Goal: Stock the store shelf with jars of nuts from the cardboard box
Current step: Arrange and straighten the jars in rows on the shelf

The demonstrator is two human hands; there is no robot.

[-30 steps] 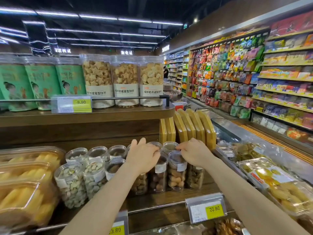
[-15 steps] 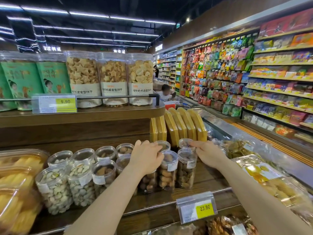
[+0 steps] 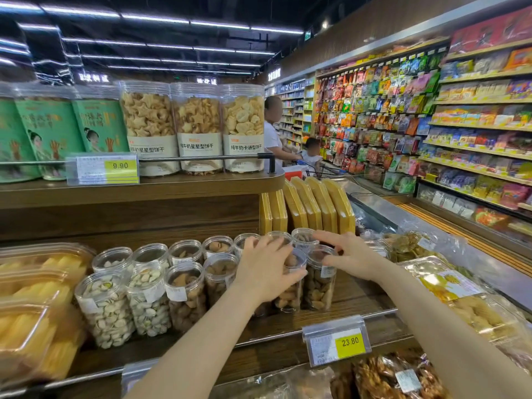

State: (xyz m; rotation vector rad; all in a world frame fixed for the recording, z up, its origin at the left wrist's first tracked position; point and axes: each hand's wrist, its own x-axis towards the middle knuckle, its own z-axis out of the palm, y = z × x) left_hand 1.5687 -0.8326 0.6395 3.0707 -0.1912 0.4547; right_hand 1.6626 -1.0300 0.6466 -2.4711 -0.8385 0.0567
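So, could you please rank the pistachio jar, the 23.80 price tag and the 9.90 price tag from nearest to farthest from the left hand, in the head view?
From the left hand:
1. 23.80 price tag, lower right, on the rail.
2. Pistachio jar, front row, left end.
3. 9.90 price tag, upper shelf, far left.

Dark ceiling (image 3: pixel 172 4), long strip lights (image 3: pixel 155 18) in parallel rows. Right wall shelving (image 3: pixel 475 128) packed with colourful snack packets. Wood-slat panel (image 3: pixel 374 27) above it. Aisle recedes toward far shelves (image 3: pixel 293 110). Wooden upper shelf (image 3: pixel 129 194), metal rail (image 3: pixel 201 158).
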